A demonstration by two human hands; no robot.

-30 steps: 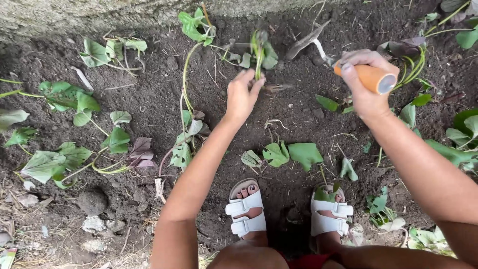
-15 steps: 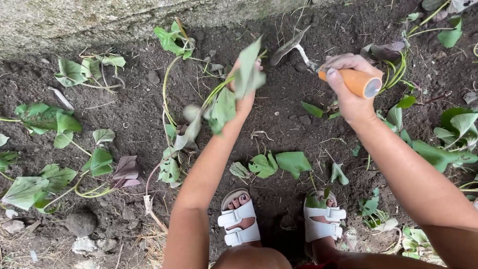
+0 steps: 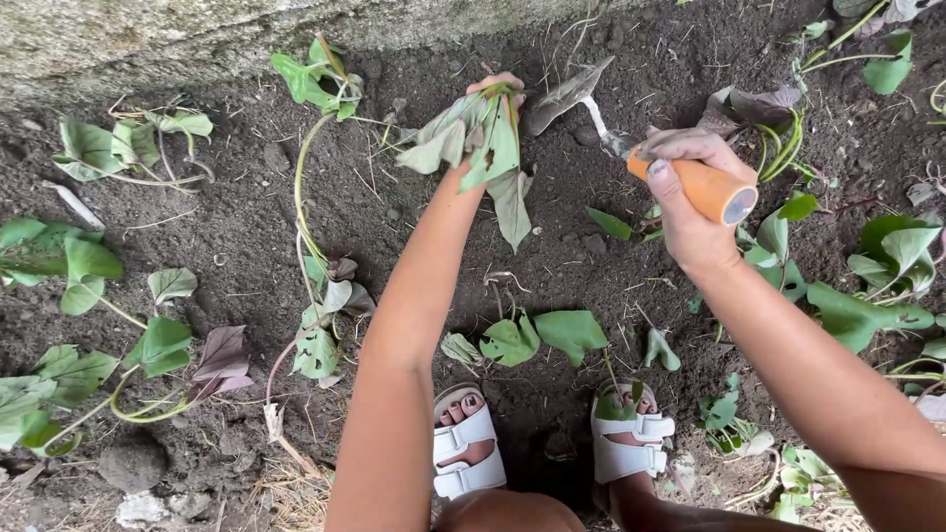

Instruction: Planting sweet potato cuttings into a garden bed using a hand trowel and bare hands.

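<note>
head view, looking steeply down (close) at soil (image 3: 246, 227)

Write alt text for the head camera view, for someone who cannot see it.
Seen from above, a person's left hand holds a leafy green cutting over dark soil, while the right hand grips an orange-handled trowel. More cuttings lie around two feet in white sandals.

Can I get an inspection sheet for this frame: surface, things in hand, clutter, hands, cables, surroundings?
Surface: dark loose soil, uneven.
Things in hand: leafy cutting; trowel with orange handle, blade toward the soil.
Clutter: vine cuttings and loose leaves scattered on the soil; small clods at lower left.
Hands: left hand grips the cutting; right hand closed round the trowel handle.
Cables: nothing seen.
Surroundings: stone wall along the top; white sandals at the bottom.
</note>
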